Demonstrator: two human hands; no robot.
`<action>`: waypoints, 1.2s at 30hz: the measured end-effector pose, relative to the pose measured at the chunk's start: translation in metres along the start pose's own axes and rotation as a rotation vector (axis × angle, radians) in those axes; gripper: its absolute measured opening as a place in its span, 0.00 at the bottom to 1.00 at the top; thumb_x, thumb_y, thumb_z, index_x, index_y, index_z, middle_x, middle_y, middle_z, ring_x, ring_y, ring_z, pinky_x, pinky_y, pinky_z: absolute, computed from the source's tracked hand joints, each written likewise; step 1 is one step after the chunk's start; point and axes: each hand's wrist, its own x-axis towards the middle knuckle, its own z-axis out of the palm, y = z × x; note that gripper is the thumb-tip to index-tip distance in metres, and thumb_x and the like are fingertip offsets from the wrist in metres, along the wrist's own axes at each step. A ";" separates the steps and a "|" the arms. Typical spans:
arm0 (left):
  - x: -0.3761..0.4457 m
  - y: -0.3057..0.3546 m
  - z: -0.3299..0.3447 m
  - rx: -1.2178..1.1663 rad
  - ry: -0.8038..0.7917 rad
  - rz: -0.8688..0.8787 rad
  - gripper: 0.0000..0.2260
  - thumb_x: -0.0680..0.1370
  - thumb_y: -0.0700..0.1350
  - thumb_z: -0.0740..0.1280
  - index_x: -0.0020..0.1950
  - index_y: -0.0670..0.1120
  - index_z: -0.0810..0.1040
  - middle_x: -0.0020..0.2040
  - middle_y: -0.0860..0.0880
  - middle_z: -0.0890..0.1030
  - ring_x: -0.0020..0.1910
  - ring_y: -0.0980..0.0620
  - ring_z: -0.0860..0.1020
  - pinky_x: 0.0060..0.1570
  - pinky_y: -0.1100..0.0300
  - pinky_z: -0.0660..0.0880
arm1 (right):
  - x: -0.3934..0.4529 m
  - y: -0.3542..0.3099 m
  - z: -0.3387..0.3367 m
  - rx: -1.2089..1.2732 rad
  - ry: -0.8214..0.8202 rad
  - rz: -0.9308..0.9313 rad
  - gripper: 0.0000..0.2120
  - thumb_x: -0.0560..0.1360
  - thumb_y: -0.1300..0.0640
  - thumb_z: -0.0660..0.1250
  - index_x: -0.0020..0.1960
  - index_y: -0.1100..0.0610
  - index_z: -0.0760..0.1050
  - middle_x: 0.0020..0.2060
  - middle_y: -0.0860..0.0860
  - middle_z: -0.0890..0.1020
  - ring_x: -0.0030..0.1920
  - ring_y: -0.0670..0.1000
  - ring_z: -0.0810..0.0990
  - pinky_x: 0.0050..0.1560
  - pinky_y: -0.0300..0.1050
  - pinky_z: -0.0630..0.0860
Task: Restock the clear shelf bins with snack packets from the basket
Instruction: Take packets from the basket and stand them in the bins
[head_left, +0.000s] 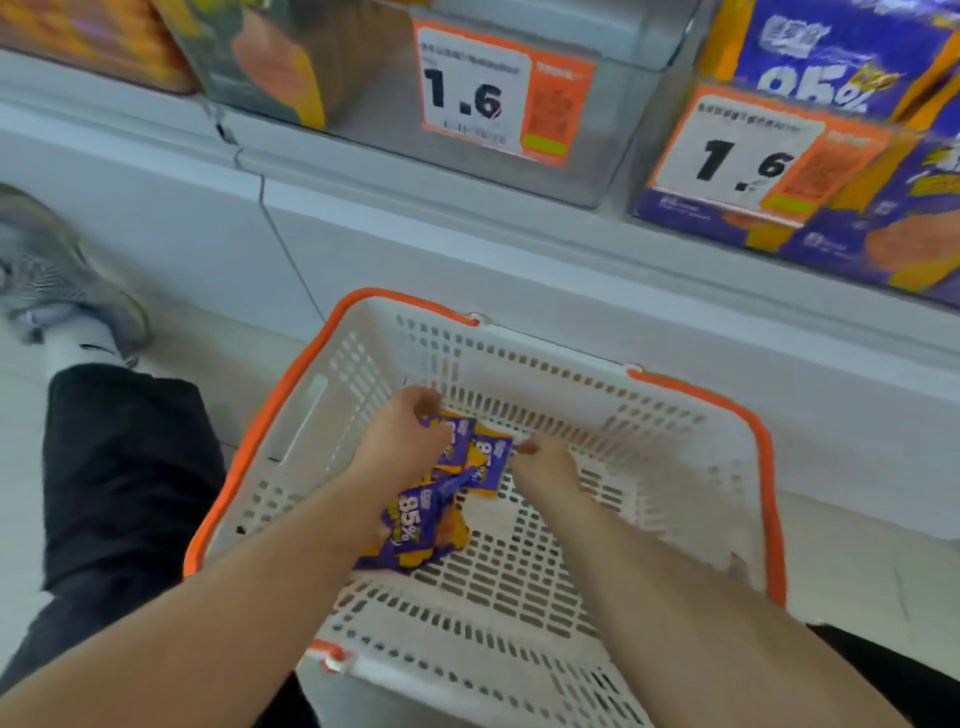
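Down in the basket (691, 447), both grips clutch purple packets (423, 519), fingers hidden.

Bright, even light from overhead fills the scene, leaving only faint, soft shadows. The price labels (504, 91) and the shoe (62, 280) at the left edge are smeared by motion blur. The shelf edge (467, 228) bows with wide-angle distortion. The basket (675, 431) reads fairly sharp, without glare.

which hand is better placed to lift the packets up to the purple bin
Left, probably. The left hand already grips several purple packets in the basket, while the right hand only pinches one packet's edge.
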 end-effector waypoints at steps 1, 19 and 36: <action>0.003 -0.008 -0.002 -0.005 0.012 -0.028 0.14 0.77 0.43 0.66 0.63 0.50 0.75 0.58 0.53 0.77 0.51 0.52 0.76 0.47 0.58 0.71 | 0.007 0.004 0.012 0.081 -0.074 0.099 0.10 0.75 0.59 0.63 0.53 0.64 0.76 0.48 0.61 0.80 0.39 0.55 0.78 0.36 0.44 0.68; 0.020 -0.034 0.033 -0.246 -0.009 -0.300 0.11 0.77 0.40 0.67 0.60 0.46 0.76 0.54 0.54 0.78 0.52 0.51 0.76 0.47 0.57 0.71 | 0.035 0.046 0.016 0.521 0.032 0.362 0.09 0.75 0.68 0.61 0.40 0.58 0.75 0.40 0.56 0.79 0.35 0.53 0.71 0.36 0.44 0.65; -0.052 0.177 0.090 -0.043 -0.080 0.539 0.06 0.76 0.45 0.69 0.52 0.50 0.82 0.43 0.51 0.82 0.44 0.50 0.80 0.40 0.58 0.71 | -0.115 -0.038 -0.242 -0.432 0.647 -0.515 0.09 0.75 0.58 0.66 0.53 0.54 0.82 0.51 0.55 0.84 0.54 0.58 0.79 0.52 0.48 0.76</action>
